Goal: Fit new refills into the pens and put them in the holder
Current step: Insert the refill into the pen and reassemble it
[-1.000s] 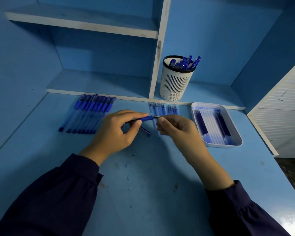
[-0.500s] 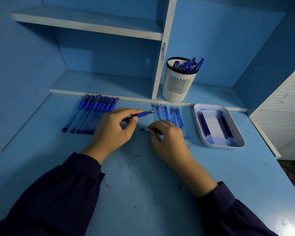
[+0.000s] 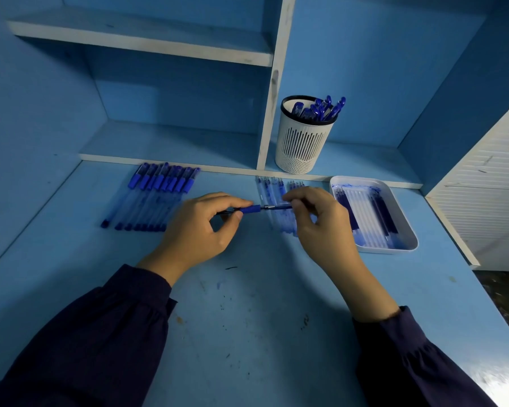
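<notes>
Left hand [image 3: 199,230] pinches pen [image 3: 249,209] by its blue grip, right hand [image 3: 321,221] fingers curled pinching its tip end, above desk [image 3: 247,333].

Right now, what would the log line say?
left hand: holds pen | right hand: pinches thin piece at pen's tip | holder: on shelf, pens inside

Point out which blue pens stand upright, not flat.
The blue pens in the white slotted round holder on the shelf: they stand on end, while the capped row on the desk lies flat.
</notes>
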`<state>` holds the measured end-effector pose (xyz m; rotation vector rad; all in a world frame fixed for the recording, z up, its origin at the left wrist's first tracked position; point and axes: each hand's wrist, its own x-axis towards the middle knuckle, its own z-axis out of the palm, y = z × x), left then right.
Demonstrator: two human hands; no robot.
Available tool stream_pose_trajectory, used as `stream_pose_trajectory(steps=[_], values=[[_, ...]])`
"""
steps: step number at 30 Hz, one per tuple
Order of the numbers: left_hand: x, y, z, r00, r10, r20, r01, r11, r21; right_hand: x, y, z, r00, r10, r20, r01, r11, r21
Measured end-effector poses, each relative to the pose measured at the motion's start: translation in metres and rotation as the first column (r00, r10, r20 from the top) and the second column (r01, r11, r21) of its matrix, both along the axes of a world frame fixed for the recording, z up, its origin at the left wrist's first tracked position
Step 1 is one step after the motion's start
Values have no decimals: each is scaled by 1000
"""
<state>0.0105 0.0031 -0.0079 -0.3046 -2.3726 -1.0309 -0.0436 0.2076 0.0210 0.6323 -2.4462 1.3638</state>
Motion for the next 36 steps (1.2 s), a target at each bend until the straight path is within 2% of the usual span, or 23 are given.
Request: stream_pose_trajectory(steps=[7,17,23,27,32,34,36], values=[[-1,6,-2,998,-67,-22,66,997,-35,3,-4,-3,993,116,-24,-115,993,39],[-2,5,-10,997,-77,3,76,997,24,6,-3,-2,993,113,42,-114,993,35],[-6,12,1,997,-68,-32,71,991,112,7,-2,13,975,169,145,-142,974,-177],[-5,18,7,992,-98,-80,106,990,97,10,6,17,975,192,114,-160,957,-243],[-8,15,10,992,-74,-104,79,996,41,13,16,30,998,62,13,-51,912,-406],[-11,11,8,999,-10,-36,13,997,73,8,27,46,996,-56,-63,21,887,-461],[-16,8,6,993,70,97,-77,995,70,2,39,67,969,-186,-164,83,866,-494]])
